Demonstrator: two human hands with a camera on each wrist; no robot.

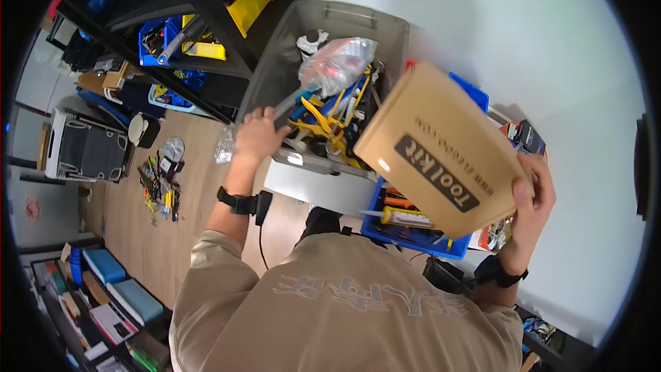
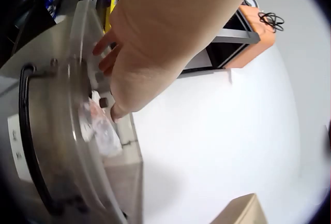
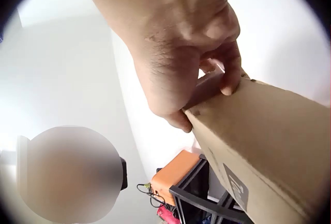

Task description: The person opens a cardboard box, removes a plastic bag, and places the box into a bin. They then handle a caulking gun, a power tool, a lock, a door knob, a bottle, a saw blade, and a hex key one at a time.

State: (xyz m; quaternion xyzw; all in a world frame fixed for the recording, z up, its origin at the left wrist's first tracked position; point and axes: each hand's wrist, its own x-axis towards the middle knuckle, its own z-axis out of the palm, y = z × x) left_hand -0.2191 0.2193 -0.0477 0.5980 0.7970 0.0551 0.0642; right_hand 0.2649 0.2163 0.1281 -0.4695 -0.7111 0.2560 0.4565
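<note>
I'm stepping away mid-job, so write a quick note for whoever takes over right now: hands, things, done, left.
Left grip: curled on the rim of the grey bin, which is full of tools.
Right grip: holds the cardboard Tool Kit box by one end, tilted, in the air over the blue bin.
Done: box lifted.
Left: box not yet set down anywhere.

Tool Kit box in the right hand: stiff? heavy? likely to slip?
The box is probably stiff: its cardboard faces look flat though tilted. Probably not heavy: the right hand alone holds it by one end. Smooth card, so slip seems possible.
</note>
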